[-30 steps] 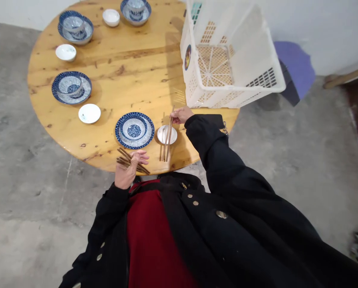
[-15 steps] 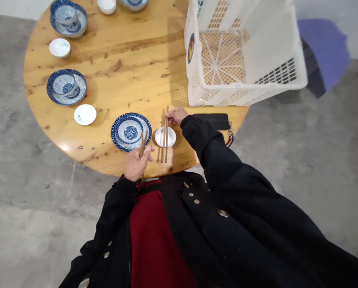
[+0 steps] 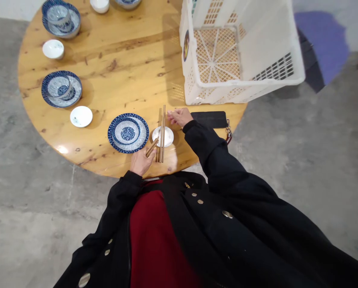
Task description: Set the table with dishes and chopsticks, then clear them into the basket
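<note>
Basically, L hand [image 3: 140,161] gripped a chopstick bundle [image 3: 152,147] nr the blue-rimmed plate [image 3: 142,140]; R hand [image 3: 180,117], loosely open w/ nothing held, was beside a chopstick pair [image 3: 163,132] across a sm. white bowl [image 3: 169,137].

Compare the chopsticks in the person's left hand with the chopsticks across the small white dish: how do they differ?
The held chopsticks are gripped in the left hand; the loose chopsticks lie over the white dish. The held chopsticks slant and are partly hidden; the loose chopsticks run nearly straight away from the person, lengths visible. Both are slender and brown.
</note>
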A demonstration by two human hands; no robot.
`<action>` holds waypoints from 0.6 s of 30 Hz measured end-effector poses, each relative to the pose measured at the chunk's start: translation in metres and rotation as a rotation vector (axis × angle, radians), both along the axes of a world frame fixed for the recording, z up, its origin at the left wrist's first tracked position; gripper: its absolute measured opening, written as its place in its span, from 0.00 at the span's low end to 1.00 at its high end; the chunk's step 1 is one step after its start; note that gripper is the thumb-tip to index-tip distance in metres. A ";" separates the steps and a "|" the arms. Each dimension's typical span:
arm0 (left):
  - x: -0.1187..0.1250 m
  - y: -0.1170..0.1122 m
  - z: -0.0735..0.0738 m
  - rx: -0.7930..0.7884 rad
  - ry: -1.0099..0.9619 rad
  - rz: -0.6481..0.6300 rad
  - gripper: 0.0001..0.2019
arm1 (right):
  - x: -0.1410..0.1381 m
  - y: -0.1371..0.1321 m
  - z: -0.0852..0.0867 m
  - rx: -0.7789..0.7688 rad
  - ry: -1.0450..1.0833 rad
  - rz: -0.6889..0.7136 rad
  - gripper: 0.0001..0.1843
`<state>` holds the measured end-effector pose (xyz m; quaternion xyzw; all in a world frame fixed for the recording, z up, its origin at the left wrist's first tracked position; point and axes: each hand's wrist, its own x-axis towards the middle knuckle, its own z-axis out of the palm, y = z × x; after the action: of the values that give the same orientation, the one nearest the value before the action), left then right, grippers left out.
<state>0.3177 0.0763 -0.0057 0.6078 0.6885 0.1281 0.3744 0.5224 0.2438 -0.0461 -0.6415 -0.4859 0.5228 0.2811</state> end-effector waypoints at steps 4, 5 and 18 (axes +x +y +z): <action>0.000 -0.002 -0.006 -0.010 -0.019 -0.040 0.15 | 0.009 -0.038 0.015 0.134 -0.056 -0.003 0.13; -0.001 -0.002 -0.007 -0.004 -0.026 -0.047 0.15 | 0.010 -0.050 0.018 0.145 -0.067 0.021 0.12; 0.008 0.003 -0.006 -0.007 -0.022 -0.089 0.21 | -0.015 -0.110 0.003 0.235 -0.387 0.229 0.15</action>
<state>0.3260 0.0788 -0.0118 0.6351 0.6570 0.1153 0.3894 0.5076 0.1341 -0.0432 -0.6333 -0.6576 0.3588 0.1945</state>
